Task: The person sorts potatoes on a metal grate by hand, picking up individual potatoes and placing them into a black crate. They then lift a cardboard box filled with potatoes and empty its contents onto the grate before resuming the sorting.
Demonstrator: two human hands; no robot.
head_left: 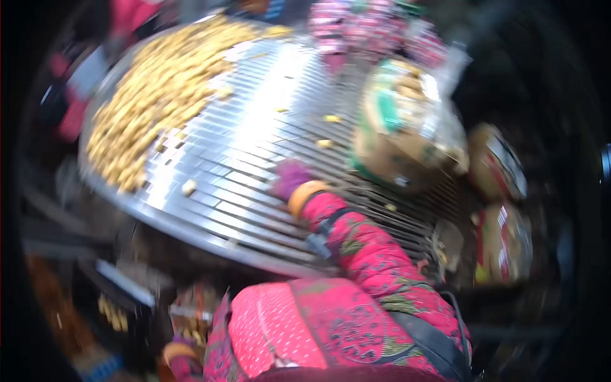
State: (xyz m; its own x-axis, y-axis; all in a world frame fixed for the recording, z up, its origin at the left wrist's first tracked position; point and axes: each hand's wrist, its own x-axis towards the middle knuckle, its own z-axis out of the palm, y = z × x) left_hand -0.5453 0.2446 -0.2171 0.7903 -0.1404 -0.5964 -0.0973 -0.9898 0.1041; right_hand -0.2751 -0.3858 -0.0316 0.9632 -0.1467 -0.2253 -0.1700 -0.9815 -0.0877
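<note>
My right hand (291, 177), in a purple glove with an orange cuff, is over the bare slats of a round metal table (254, 165). Motion blur hides its fingers. Down at the lower left, my left hand (182, 344) is beside a clear plastic bag (194, 311) with yellowish pieces in it; its fingers are mostly hidden. A large pile of yellow, finger-like pieces (156, 95) covers the table's left and far part. A few loose pieces (324, 144) lie on the slats.
A large open bag (407, 137) of pieces stands on the table's right side. Beyond it is another person's patterned sleeve (369, 32). Two filled bags (496, 162) (505, 242) are at the right. A dark crate (114, 305) with some pieces sits at the lower left.
</note>
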